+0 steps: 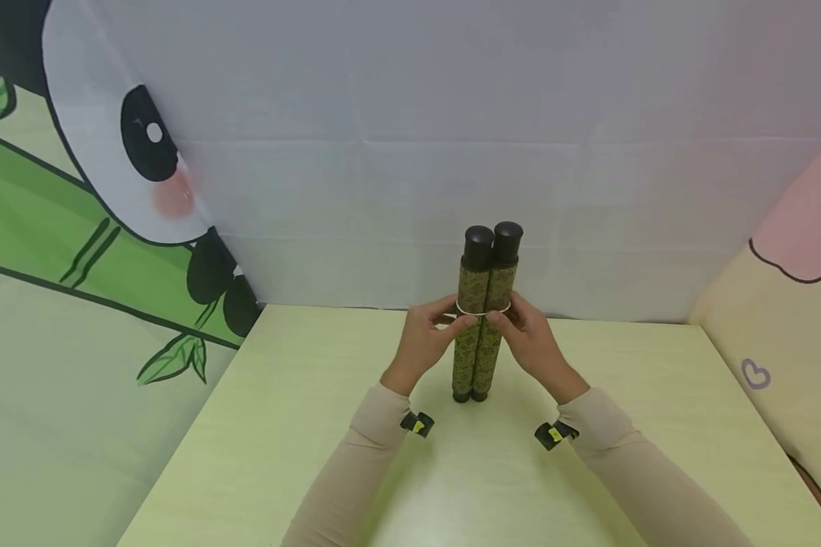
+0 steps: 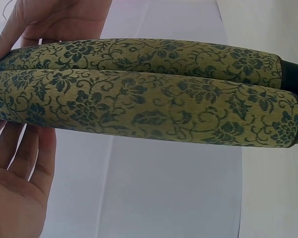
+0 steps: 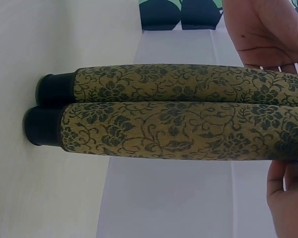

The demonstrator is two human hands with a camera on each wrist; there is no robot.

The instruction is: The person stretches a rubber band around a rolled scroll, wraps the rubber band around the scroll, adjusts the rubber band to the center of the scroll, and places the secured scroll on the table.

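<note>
Patterned rolls (image 1: pixel 466 353), two of them: position?

"On the table (image 1: pixel 301 380), toward its far edge, side by side and touching. Lower ends appear to rest on the tabletop; dark knobs (image 1: pixel 478 247) uppermost."

"Long axis?"

"Near vertical, tops slightly to the right in the head view. Lean may be partly perspective."

"And the white band (image 1: pixel 479 314)?"

"Crosses the front of both rolls, about level with the thumbs, so across the long axis. Rear run hidden."

"Fingers?"

"Left hand (image 1: pixel 427 334) at the left flank, right hand (image 1: pixel 534 338) at the right. Each grips the rolls, thumb in front, other fingers round the side. Whether the fingertips also pinch the band: cannot tell."

"Nearer hand?"

"Neither; both in contact, rolls between them. Judgement: sliding the band would mean working along the upright axis, both sides evenly; a one-sided pull would likely tilt it."
</note>
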